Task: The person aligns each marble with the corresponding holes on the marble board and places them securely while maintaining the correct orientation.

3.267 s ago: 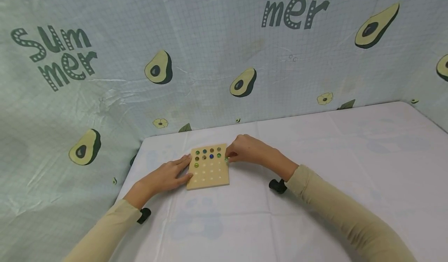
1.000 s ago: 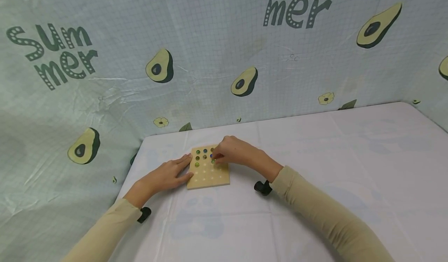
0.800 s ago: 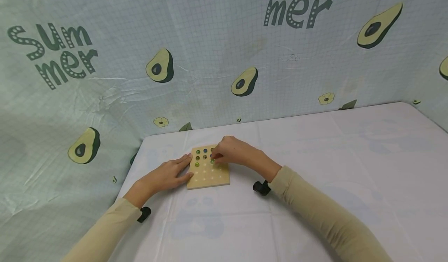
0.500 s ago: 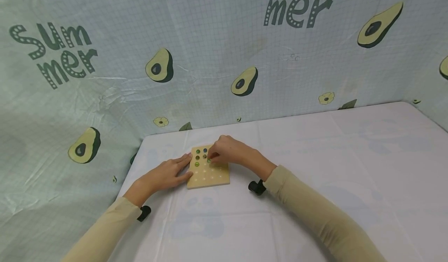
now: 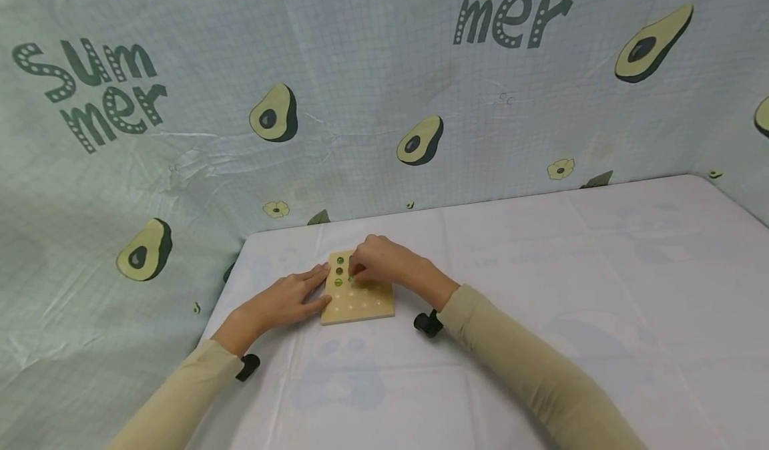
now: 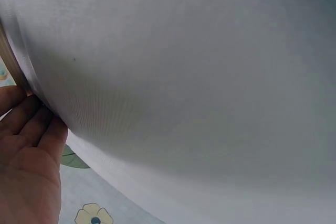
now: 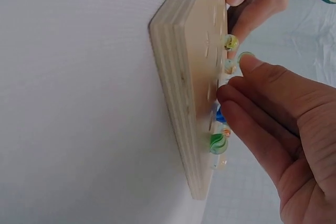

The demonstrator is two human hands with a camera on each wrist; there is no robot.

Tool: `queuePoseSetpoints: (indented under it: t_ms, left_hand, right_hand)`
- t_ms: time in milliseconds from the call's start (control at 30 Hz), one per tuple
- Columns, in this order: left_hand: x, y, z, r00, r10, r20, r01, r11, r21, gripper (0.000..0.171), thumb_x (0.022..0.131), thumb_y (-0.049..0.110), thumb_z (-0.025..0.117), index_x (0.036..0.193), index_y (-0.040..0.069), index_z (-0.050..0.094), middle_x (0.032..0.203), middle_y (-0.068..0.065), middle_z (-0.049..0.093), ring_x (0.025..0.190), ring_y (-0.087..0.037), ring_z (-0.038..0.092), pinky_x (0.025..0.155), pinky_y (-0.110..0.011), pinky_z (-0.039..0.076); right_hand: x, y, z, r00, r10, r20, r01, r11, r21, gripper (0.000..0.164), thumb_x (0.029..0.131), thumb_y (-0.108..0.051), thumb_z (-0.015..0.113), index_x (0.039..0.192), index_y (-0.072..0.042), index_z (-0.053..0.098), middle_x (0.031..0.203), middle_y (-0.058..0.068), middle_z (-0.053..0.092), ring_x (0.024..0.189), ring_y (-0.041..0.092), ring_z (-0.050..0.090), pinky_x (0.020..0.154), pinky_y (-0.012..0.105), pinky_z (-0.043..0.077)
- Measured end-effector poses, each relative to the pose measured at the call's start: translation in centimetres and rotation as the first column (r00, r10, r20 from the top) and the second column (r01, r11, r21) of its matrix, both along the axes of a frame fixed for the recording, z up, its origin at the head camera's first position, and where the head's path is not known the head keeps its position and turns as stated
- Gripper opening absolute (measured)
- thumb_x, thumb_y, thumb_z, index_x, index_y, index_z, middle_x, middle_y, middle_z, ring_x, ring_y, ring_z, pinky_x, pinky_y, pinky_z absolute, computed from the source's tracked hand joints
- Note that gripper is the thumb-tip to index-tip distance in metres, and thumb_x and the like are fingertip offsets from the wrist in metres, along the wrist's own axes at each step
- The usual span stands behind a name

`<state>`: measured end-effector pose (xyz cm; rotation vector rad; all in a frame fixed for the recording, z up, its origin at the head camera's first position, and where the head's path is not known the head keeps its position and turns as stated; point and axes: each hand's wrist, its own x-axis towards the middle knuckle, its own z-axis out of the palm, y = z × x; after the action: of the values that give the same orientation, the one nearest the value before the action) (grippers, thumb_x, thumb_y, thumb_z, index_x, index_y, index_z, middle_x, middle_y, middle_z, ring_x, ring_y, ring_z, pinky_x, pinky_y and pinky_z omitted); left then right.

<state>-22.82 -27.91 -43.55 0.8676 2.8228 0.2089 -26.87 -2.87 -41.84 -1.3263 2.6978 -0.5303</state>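
A square wooden board (image 5: 363, 308) with rows of shallow round hollows lies on the cloth. Along its left edge rests my left hand (image 5: 291, 300), fingers fairly straight, thumb at the lower left side. My right hand (image 5: 384, 260) is over the board's upper part and pinches a clear greenish marble (image 7: 245, 55) between thumb and fingertips, just above the second column. In the left column sit several marbles, the lowest a yellow-green marble (image 5: 339, 282). The right wrist view also shows a blue marble (image 7: 220, 115) and a green-swirled marble (image 7: 217, 142) seated beyond my fingers. My right hand hides most upper-row marbles from the head view.
A white cloth (image 5: 541, 263) covers the table, whose back edge meets a hanging curtain (image 5: 348, 103) printed with avocados and lettering. Black wrist cameras sit under both wrists, the right camera (image 5: 428, 323) close over the cloth.
My right hand has moved left from the board's right edge to its second column, carrying the greenish marble. My left hand has stayed at the left edge.
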Motion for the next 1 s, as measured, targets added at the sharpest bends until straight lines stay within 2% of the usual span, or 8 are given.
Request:
queuePoseSetpoints:
  t_ms: [167,333,500,767,900,1000]
  left_hand:
    - [0.1,0.1,-0.2,1.0,0.004,0.006,-0.004,1.0,0.025,0.072,0.105,0.044,0.053,0.158,-0.001,0.032,0.159,-0.024,0.035,0.142,-0.041,0.042,0.112,-0.054,0.04]
    - [0.4,-0.1,-0.3,0.999,0.017,0.029,-0.018,0.999,0.041,0.074,0.106,0.045,0.051,0.159,0.001,0.028,0.161,-0.024,0.033,0.144,-0.041,0.04,0.113,-0.055,0.039]
    - [0.3,-0.1,-0.1,0.999,0.02,0.039,-0.023,0.997,0.075,0.074,0.105,0.044,0.054,0.159,0.001,0.029,0.157,-0.026,0.038,0.142,-0.041,0.043,0.112,-0.055,0.039]
    - [-0.3,0.2,-0.1,0.999,0.001,0.042,-0.003,0.998,0.063,0.074,0.105,0.044,0.054,0.16,0.001,0.029,0.158,-0.025,0.038,0.142,-0.041,0.043,0.113,-0.055,0.039]
    - [-0.5,0.3,-0.4,0.999,-0.005,0.037,0.002,0.998,0.062,0.074,0.106,0.043,0.054,0.16,0.0,0.028,0.158,-0.025,0.037,0.142,-0.041,0.043,0.113,-0.054,0.039]
    - [-0.4,0.5,-0.5,1.0,0.003,0.023,-0.004,0.999,0.052,0.072,0.106,0.043,0.053,0.159,-0.001,0.03,0.158,-0.024,0.038,0.142,-0.041,0.042,0.113,-0.054,0.039]
  right_hand:
    - [0.3,-0.3,0.2,0.998,-0.046,0.032,0.045,0.999,0.023,0.015,0.094,-0.019,0.076,0.105,-0.011,0.081,0.1,-0.002,0.077,0.08,0.004,0.063,0.075,0.017,0.053]
    - [0.4,-0.5,0.2,0.998,-0.056,0.023,0.055,0.998,0.033,0.012,0.093,-0.018,0.077,0.103,-0.012,0.082,0.099,-0.003,0.077,0.078,0.004,0.062,0.073,0.016,0.052]
    - [0.5,-0.6,0.3,0.998,-0.061,0.018,0.061,0.998,0.035,0.011,0.093,-0.016,0.077,0.102,-0.012,0.082,0.097,-0.003,0.077,0.078,0.004,0.063,0.072,0.016,0.052]
    - [0.5,-0.4,0.2,0.996,-0.073,-0.045,0.075,0.995,0.06,0.012,0.092,-0.018,0.078,0.103,-0.013,0.082,0.098,-0.003,0.077,0.08,0.004,0.065,0.074,0.017,0.053]
    - [0.7,0.4,0.1,0.995,-0.089,-0.039,0.092,0.994,0.067,0.015,0.093,-0.023,0.077,0.104,-0.013,0.081,0.094,-0.004,0.076,0.073,0.003,0.06,0.068,0.016,0.05]
    - [1.6,2.2,0.2,0.994,-0.096,-0.051,0.097,0.995,0.027,0.018,0.095,-0.024,0.075,0.106,-0.012,0.081,0.095,-0.003,0.077,0.073,0.002,0.061,0.068,0.017,0.051]
